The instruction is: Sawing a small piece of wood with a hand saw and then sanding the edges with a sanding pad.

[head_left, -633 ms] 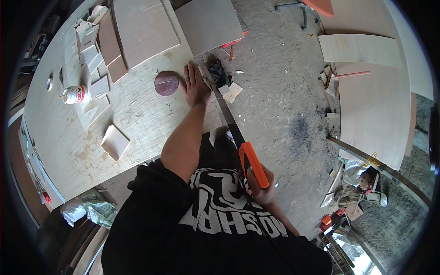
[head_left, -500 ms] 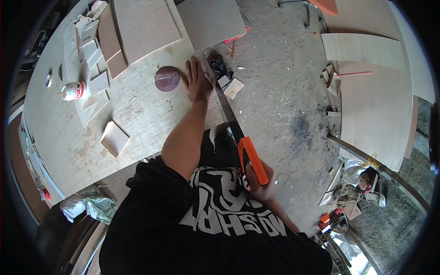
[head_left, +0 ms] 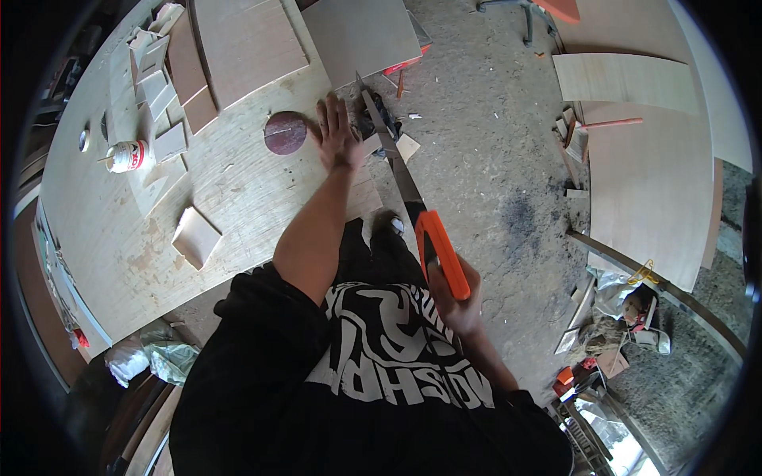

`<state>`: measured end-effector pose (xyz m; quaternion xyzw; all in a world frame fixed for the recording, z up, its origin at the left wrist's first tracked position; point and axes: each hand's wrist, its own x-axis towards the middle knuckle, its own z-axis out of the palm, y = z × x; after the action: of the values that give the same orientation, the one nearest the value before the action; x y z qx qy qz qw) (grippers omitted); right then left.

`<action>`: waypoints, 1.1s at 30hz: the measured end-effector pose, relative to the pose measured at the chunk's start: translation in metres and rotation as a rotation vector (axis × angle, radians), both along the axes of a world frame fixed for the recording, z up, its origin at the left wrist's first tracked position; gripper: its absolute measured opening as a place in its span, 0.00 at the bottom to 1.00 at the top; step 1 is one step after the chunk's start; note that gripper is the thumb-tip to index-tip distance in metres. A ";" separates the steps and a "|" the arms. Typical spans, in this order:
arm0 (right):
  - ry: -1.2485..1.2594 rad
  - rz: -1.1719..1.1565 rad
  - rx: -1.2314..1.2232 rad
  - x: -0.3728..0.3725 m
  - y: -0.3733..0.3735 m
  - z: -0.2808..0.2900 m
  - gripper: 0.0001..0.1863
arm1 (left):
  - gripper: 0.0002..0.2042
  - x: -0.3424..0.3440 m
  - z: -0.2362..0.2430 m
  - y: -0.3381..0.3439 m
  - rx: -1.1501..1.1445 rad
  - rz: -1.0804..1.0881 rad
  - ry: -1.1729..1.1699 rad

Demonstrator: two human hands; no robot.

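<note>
My right hand (head_left: 459,297) is wrapped round the orange handle of a handsaw (head_left: 407,189). Its long dark blade points away from me, past the right edge of the pale wooden tabletop (head_left: 262,202). My left hand (head_left: 337,133) lies flat near that edge, fingers spread, holding nothing. Just left of its thumb sits a round, dark reddish-brown disc (head_left: 286,133) with a line across it. A gap shows between my left hand and the blade; the far tip of the saw ends near a large grey board (head_left: 361,40).
Wood offcuts (head_left: 163,87) and a white tub (head_left: 127,156) stand on the table's left. An open wooden corner piece (head_left: 196,238) lies nearer me. Scraps and a black bag (head_left: 386,115) lie on the concrete floor (head_left: 492,159). Large sheets (head_left: 647,174) lean at right.
The saw has come away from the table edge to the right, its handle moving slightly forward with my right hand. My left hand stays on the tabletop, its fingers spread wider.
</note>
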<state>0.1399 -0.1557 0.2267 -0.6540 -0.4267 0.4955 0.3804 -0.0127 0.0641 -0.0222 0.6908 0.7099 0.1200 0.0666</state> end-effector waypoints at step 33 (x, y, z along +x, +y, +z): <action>0.038 0.031 -0.070 -0.017 0.056 -0.035 0.09 | 0.28 0.004 0.005 0.001 -0.043 0.058 -0.102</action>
<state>0.1226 -0.1000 0.1915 -0.6507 -0.4116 0.5284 0.3576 -0.0087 0.0654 -0.0177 0.6615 0.7276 0.1414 0.1140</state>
